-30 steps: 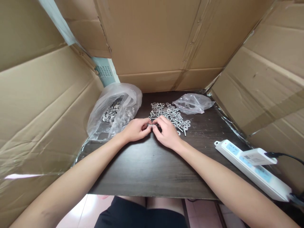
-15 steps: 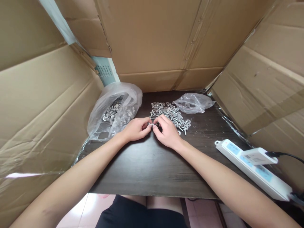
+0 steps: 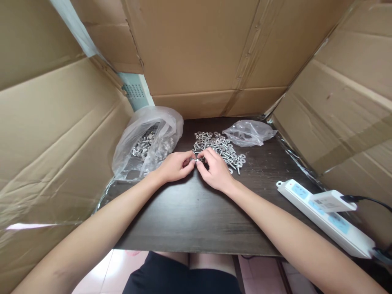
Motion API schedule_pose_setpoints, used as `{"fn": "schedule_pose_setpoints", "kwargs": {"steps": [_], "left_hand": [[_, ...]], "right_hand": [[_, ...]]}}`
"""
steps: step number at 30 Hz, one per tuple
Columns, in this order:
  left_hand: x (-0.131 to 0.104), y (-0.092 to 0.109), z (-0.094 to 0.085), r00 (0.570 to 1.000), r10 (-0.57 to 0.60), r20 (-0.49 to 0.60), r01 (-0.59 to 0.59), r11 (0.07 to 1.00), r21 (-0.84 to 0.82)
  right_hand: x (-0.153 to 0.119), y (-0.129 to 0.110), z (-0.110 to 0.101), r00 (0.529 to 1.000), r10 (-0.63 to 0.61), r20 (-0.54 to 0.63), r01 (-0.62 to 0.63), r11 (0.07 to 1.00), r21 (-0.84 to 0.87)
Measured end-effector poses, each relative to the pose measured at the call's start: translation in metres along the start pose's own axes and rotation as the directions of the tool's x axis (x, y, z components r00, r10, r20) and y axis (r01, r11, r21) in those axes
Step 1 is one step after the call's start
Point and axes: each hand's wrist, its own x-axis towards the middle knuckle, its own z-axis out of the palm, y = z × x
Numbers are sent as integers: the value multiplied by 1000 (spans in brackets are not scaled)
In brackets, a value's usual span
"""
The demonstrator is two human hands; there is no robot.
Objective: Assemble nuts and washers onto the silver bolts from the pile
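Note:
My left hand (image 3: pixel 177 166) and my right hand (image 3: pixel 214 169) meet fingertip to fingertip over the middle of the dark table. Between their pinched fingers is a small shiny metal piece (image 3: pixel 196 160), mostly covered, too small to tell whether it is a bolt, nut or washer. Both hands grip it, one from each side. Just behind and to the right of my right hand lies a loose pile of silver bolts, nuts and washers (image 3: pixel 225 149). Left of my left hand, a clear plastic bag (image 3: pixel 171 118) lies open with metal fasteners (image 3: pixel 142 148) inside.
A crumpled clear bag (image 3: pixel 249 132) lies at the back right. On the right stands a white power strip (image 3: pixel 324 222) with a white adapter (image 3: pixel 333 201) and black cable plugged in. Cardboard walls (image 3: pixel 202 49) enclose the dark table (image 3: pixel 190 220) at the back and both sides.

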Motion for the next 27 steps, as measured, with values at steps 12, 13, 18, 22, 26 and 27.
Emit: {"fn": "schedule_pose_setpoints", "kwargs": {"steps": [12,13,18,22,26,27], "left_hand": [[0,0,-1,1000,-5,16,5,1000,0],[0,0,-1,1000,-6,15,6,1000,-1],[0,1,-1,1000,-3,14,3,1000,3],[1,1,-1,1000,-3,15,3,1000,2],[1,1,-1,1000,-3,20,3,1000,5],[1,1,-1,1000,-4,22,4,1000,7]], "right_hand": [[0,2,0,1000,-6,5,6,1000,-4],[0,1,0,1000,-3,6,3,1000,-2],[0,-1,-2,1000,11,16,-11,1000,16],[0,0,-1,1000,-1,11,1,1000,4],[0,2,0,1000,-3,6,3,1000,-2],[0,2,0,1000,-3,7,3,1000,-1]]}}
